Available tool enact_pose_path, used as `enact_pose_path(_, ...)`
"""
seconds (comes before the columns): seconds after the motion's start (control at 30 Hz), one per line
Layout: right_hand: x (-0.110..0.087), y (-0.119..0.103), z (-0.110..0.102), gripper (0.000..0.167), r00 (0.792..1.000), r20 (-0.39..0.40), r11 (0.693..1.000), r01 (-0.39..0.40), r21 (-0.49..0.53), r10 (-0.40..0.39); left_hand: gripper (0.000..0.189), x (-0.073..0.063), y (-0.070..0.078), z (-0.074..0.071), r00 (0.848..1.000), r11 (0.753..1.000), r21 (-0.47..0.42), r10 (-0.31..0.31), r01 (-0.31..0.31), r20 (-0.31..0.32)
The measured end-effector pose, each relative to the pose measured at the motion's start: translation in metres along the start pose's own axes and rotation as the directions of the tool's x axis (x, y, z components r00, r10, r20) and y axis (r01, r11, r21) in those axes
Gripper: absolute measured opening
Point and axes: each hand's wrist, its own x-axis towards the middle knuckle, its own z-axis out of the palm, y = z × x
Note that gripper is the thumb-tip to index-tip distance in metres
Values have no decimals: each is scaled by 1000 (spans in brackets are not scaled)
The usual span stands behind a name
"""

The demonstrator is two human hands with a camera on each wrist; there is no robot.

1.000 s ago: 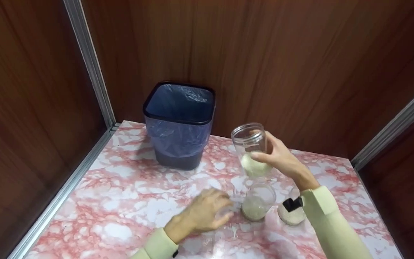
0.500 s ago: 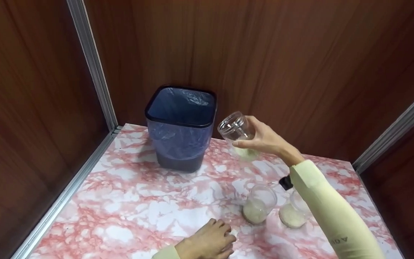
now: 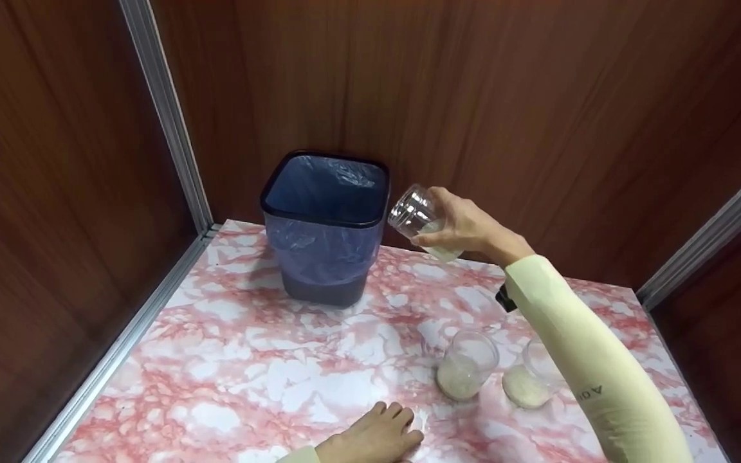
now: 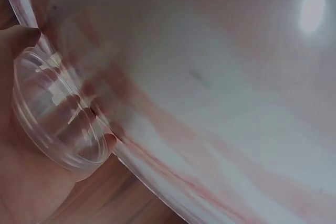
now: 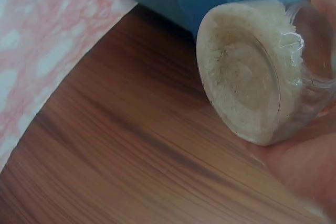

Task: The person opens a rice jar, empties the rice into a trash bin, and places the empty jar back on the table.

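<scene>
My right hand (image 3: 464, 222) grips a clear plastic jar (image 3: 417, 212) just right of the bin. The jar has no lid on and tilts with its threaded mouth toward the bin. Pale, grainy contents lie against its base (image 5: 239, 74) in the right wrist view. Low in the head view, my left hand (image 3: 370, 440) is near the table's front. The left wrist view shows its fingers curled round a clear round lid (image 4: 58, 108). The blue bin (image 3: 325, 254), lined with a clear bag, stands against the back wall; its bottom is out of sight.
Two more clear jars stand front right with pale contents: one jar (image 3: 467, 366) in the open, the other jar (image 3: 528, 386) partly behind my right sleeve. Brown wood-look panels (image 3: 505, 96) and metal rails (image 3: 164, 109) bound the pink marbled table (image 3: 267, 360).
My right hand has lifted the jar up and left toward the bin and tipped its mouth further over. The left hand has drawn back toward the front with the lid.
</scene>
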Motion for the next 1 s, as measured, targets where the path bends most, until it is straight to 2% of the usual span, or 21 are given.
enact_pose_path(0.2, 15, -8, -5, 92, 1000, 6, 996, 5, -89, -5, 45, -1, 0, 0, 997, 996, 87, 11, -5, -78)
enact_pose_path(0.3, 22, -14, -8, 88, 1000, 11, 993, 1, -120, 0, 49, -1, 0, -2, 997, 994, 107, 15, -7, -78)
enact_pose_path(0.37, 26, -17, -10, 87, 1000, 13, 988, -1, -155, 3, 53, 0, 0, -3, 998, 994, 107, 16, -10, -59)
enact_pose_path(0.47, 31, -23, -12, 88, 1000, 11, 974, 6, -227, -4, 57, 1, 1, -4, 1000, 996, 88, 13, -14, 3)
enact_pose_path(0.63, 36, -31, -17, 92, 999, 2, 931, 35, -363, -37, 61, 2, 2, -7, 994, 998, 54, 6, -12, 111)
enact_pose_path(0.7, 38, -33, -17, 92, 999, 8, 913, 50, -405, -52, 61, 2, 2, -8, 993, 999, 47, 1, -7, 121)
enact_pose_path(1.0, 48, -48, -15, 94, 993, -5, 817, 94, -569, -117, 60, -1, 1, -4, 1000, 1000, 0, 6, -6, 1)
